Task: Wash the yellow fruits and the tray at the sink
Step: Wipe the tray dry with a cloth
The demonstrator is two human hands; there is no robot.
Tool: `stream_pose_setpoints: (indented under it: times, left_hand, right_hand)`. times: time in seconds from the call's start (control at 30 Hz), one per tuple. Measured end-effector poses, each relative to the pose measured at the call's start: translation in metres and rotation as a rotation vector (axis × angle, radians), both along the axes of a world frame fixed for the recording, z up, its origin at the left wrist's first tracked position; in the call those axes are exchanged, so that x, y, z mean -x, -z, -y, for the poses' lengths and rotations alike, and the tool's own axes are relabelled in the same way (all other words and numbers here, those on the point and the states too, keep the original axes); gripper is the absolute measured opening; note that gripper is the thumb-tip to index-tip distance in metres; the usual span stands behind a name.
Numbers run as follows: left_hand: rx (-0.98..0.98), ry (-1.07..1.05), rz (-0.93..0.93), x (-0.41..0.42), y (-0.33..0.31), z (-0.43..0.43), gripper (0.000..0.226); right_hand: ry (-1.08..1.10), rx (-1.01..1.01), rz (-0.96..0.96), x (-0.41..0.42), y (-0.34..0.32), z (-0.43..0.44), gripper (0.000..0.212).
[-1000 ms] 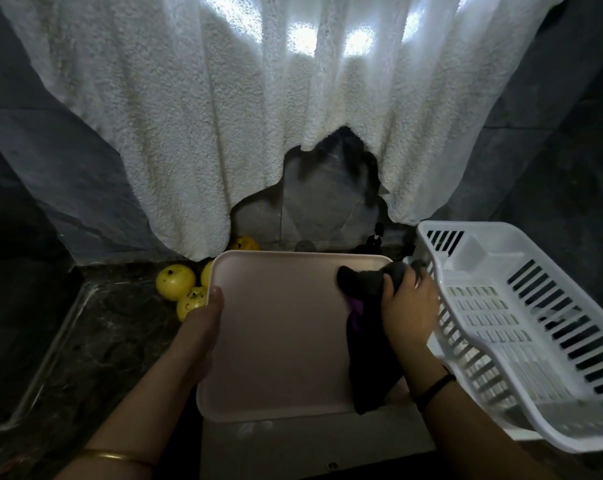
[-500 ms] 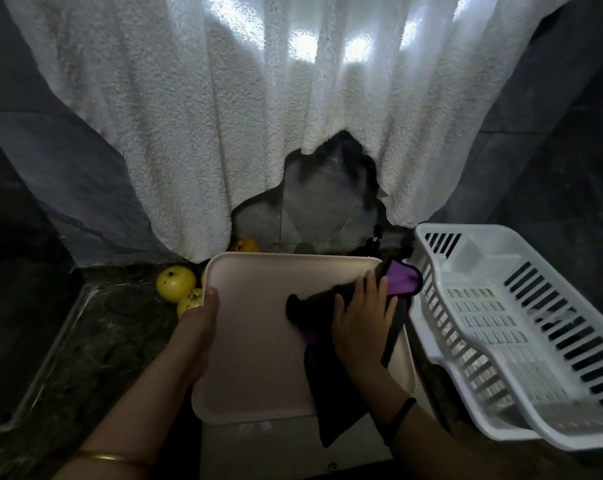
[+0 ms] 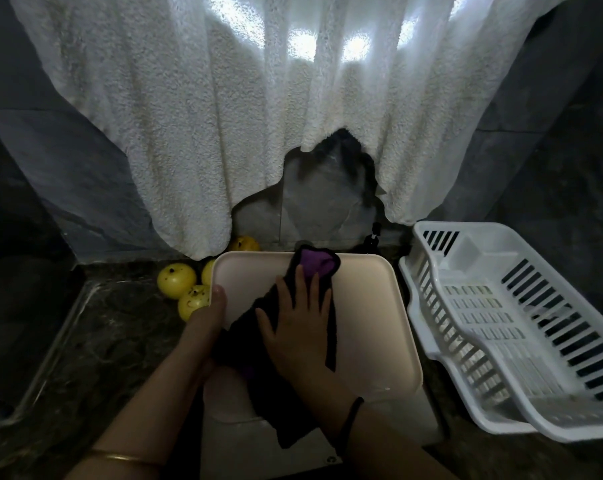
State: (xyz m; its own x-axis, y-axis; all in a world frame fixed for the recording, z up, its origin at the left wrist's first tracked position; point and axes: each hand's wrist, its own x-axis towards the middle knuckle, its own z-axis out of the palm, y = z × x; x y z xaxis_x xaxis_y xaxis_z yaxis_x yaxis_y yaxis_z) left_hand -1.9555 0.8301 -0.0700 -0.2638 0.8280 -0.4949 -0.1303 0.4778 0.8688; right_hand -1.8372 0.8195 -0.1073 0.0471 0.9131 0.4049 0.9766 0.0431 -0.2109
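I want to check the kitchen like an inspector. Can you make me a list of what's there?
Surface: dark stone counter.
Job's things: tray being wiped; four yellow fruits behind its left corner.
Clutter: white rack at right.
Grips: left hand holds the tray's left edge; right hand presses a dark cloth flat on it.
Cables: nothing seen.
Surroundings: white towel hanging over a grey wall.

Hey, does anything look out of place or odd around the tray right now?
Slightly: the yellow fruits lie loose on the dark counter behind the tray, one half hidden under the hanging white towel. Nothing looks spilled or damaged.
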Motion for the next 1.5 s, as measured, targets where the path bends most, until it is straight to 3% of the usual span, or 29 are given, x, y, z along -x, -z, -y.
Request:
stream_pose_setpoints:
  times: [0.1, 0.37, 0.53, 0.73, 1.03, 1.17, 1.33, 1.5]
  left_hand:
    - [-0.017, 0.035, -0.056, -0.001, -0.005, -0.001, 0.063]
    - [-0.081, 0.064, 0.095, -0.004, -0.008, -0.002, 0.055]
    - [-0.076, 0.087, 0.075, -0.009, -0.010, 0.001, 0.055]
    - [-0.082, 0.069, -0.201, -0.007, -0.013, -0.008, 0.053]
    - [-0.108, 0.023, -0.127, 0.001, -0.019, -0.001, 0.056]
    - [-0.154, -0.054, -0.157, 0.003, -0.017, -0.003, 0.073]
    - [-0.146, -0.091, -0.156, 0.001, -0.018, -0.001, 0.055]
    - [-0.103, -0.072, -0.097, -0.008, -0.024, 0.002, 0.058]
  right_hand:
    - [-0.102, -0.022, -0.019, 0.015, -0.004, 0.005, 0.064]
    - [-0.543, -0.072, -0.189, 0.023, 0.002, 0.016, 0.067]
    - [-0.660, -0.073, -0.144, 0.003, 0.007, 0.017, 0.071]
    - [-0.455, -0.177, -0.071, -0.032, 0.006, 0.019, 0.082]
    - [-0.229, -0.125, -0.177, -0.085, 0.010, 0.011, 0.071]
    - [-0.124, -0.093, -0.219, -0.107, 0.012, 0.008, 0.068]
    - [0.135, -0.109, -0.487, -0.103, 0.010, 0.008, 0.072]
    - [0.020, -0.148, -0.513, -0.047, 0.009, 0.018, 0.065]
